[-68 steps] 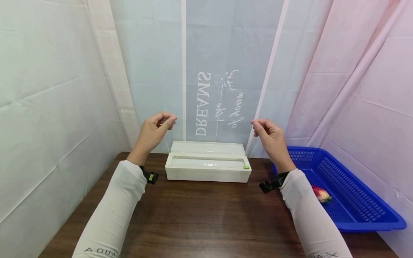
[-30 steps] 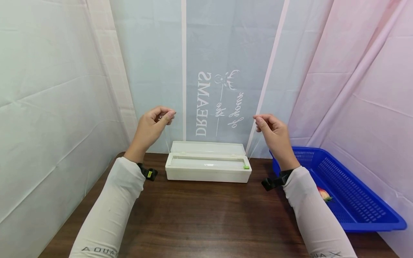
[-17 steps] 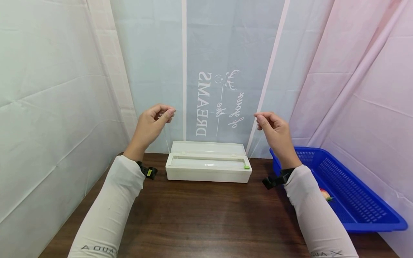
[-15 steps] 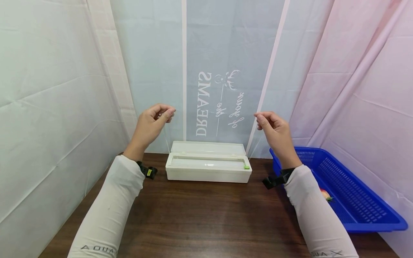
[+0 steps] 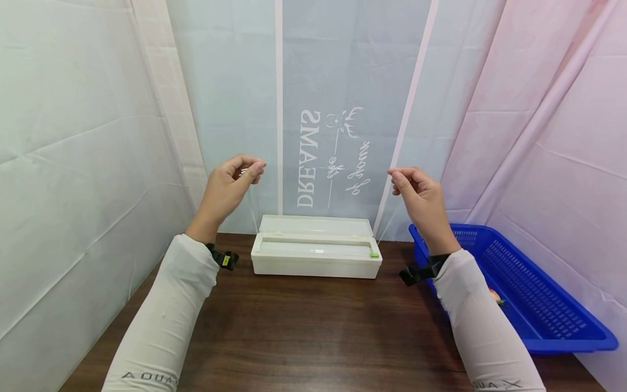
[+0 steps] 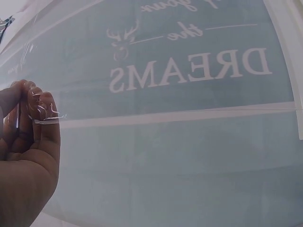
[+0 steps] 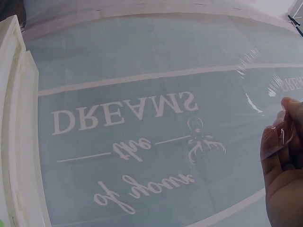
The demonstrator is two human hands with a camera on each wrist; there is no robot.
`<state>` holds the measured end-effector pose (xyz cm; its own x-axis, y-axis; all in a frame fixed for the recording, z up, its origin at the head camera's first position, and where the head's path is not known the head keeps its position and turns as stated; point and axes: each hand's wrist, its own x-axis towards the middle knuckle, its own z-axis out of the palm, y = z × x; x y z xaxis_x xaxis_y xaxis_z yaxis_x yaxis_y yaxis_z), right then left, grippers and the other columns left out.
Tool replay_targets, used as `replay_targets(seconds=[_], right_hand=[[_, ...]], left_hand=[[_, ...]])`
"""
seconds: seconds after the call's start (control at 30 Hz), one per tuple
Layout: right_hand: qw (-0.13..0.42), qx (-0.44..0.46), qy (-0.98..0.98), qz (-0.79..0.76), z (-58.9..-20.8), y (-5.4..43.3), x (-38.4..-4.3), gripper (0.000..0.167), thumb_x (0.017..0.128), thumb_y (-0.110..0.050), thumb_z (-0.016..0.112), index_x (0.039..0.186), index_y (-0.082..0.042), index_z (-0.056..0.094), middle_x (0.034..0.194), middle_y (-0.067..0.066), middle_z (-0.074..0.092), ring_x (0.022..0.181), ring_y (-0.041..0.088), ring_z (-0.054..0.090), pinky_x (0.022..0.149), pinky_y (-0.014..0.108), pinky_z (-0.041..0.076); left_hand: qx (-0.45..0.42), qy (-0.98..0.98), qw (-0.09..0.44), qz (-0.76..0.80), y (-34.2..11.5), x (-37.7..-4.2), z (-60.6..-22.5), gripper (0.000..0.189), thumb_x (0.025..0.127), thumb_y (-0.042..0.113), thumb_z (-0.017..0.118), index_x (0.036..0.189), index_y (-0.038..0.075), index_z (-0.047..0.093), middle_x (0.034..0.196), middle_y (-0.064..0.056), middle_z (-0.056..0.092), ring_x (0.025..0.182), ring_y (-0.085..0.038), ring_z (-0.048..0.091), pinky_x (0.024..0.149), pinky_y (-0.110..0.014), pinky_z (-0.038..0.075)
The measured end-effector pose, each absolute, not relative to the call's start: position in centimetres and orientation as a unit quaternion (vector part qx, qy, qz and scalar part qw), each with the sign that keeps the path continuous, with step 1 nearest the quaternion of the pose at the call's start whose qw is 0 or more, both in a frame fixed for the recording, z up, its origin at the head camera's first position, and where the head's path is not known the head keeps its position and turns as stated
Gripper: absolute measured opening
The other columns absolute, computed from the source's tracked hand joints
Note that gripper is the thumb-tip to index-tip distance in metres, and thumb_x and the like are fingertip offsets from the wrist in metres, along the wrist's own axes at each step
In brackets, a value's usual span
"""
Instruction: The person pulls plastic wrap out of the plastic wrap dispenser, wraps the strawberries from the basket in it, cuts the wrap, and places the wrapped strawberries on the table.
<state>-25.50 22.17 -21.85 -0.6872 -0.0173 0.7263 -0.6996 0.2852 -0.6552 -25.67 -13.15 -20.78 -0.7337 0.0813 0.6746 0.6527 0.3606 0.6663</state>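
Film dispenser (image 5: 316, 267) at the far side of the table (image 5: 313, 326), basket (image 5: 568, 344) at right

From the dispenser, cling film (image 7: 254, 105) rises to the left hand (image 5: 226, 186) and the right hand (image 5: 422, 200); a cloth (image 5: 240, 92) hangs behind. In the basket, partly behind the right sleeve (image 5: 485, 321), lies a fruit (image 5: 497, 297).

The left sleeve (image 5: 159, 316) and right sleeve (image 5: 487, 316) are white and softly creased; dark capital lettering (image 5: 149, 377) crosses each. A black band (image 5: 434, 265) with a jutting black block (image 5: 411, 276) circles either wrist; the left block bears a yellow label (image 5: 226, 261).
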Motion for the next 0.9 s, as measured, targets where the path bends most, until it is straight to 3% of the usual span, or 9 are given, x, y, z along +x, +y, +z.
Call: replay_targets(seconds=[0.4,0.67,0.9], right_hand=[[0.323,0.240,-0.736,0.545,-21.5,22.0,-25.3,0.029,0.104,-0.014,0.057,0.115,0.011,0.067,0.090,0.018,0.059,0.080,0.017,0.059,0.074,0.023,0.050],[0.327,0.243,-0.729,0.550,-22.2,23.1,-27.1,0.025,0.103,-0.015,0.059,0.115,0.003,0.070,0.088,0.007,0.061,0.079,0.017,0.060,0.073,0.021,0.051],[0.337,0.246,-0.725,0.547,-22.2,23.4,-27.7,0.026,0.102,-0.022,0.061,0.116,-0.002,0.072,0.089,0.009,0.062,0.079,0.018,0.060,0.073,0.022,0.051]], left_hand=[[-0.236,-0.772,0.292,-0.513,-14.1,-28.4,-22.0,0.029,0.102,0.031,0.061,0.109,0.004,0.071,0.090,-0.009,0.066,0.084,-0.020,0.062,0.065,-0.024,0.046],[-0.241,-0.769,0.294,-0.514,-14.2,-28.2,-21.7,0.031,0.101,0.035,0.062,0.107,0.006,0.071,0.091,-0.007,0.066,0.084,-0.017,0.062,0.070,-0.028,0.050],[-0.238,-0.770,0.294,-0.514,-14.1,-27.9,-21.2,0.032,0.101,0.036,0.062,0.108,0.006,0.071,0.092,-0.010,0.066,0.084,-0.018,0.062,0.069,-0.026,0.048]])
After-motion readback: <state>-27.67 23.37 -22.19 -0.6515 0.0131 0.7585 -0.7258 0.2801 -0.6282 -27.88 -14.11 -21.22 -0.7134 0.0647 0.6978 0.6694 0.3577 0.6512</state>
